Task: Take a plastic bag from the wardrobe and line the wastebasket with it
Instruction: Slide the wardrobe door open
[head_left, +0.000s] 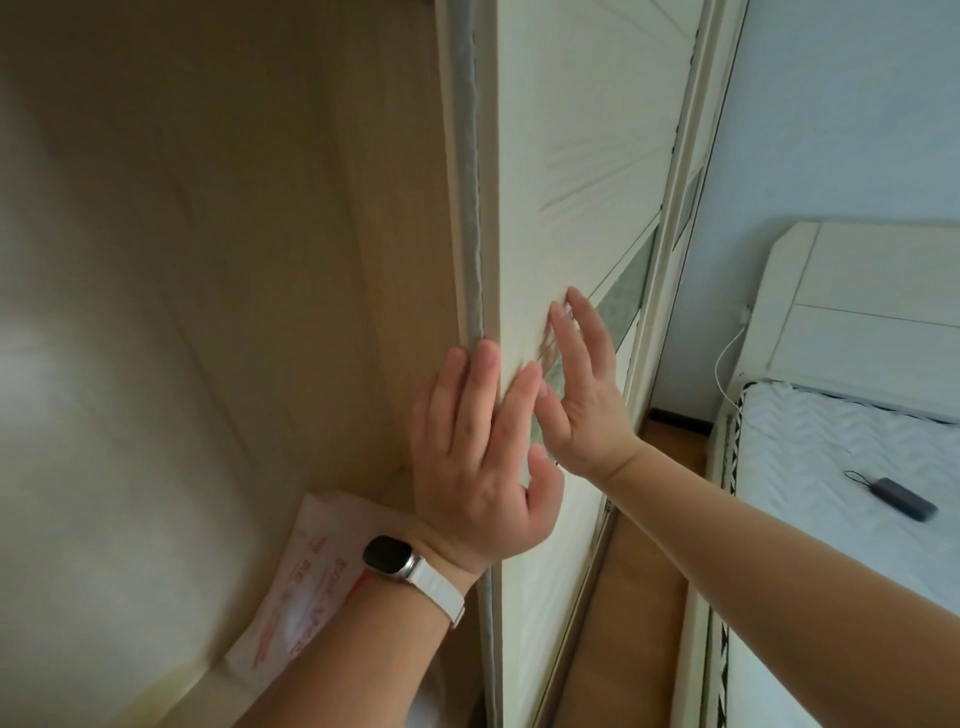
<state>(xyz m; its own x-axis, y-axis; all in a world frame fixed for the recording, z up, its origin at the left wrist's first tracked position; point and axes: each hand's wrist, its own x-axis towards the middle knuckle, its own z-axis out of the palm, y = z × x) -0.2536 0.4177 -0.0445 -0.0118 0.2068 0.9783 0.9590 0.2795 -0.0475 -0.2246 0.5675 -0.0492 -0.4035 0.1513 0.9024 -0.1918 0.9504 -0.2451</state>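
Open, fingers straight: left grip (478, 457) and right grip (584, 400) pressed flat on wardrobe door (571, 156) — plastic bag (306, 571) in wardrobe's bottom corner.

The open wardrobe (208, 260) fills the left side, and a plastic bag (306, 571) lies low inside it, behind the left wrist. Its sliding door (561, 182) stands in the middle, with the left hand (478, 467) flat on the door's near edge and the right hand (587, 405) flat on its face, just beside. Further right, past a strip of floor (644, 597), a bed (831, 457) carries a power bank (904, 499) on its mattress.
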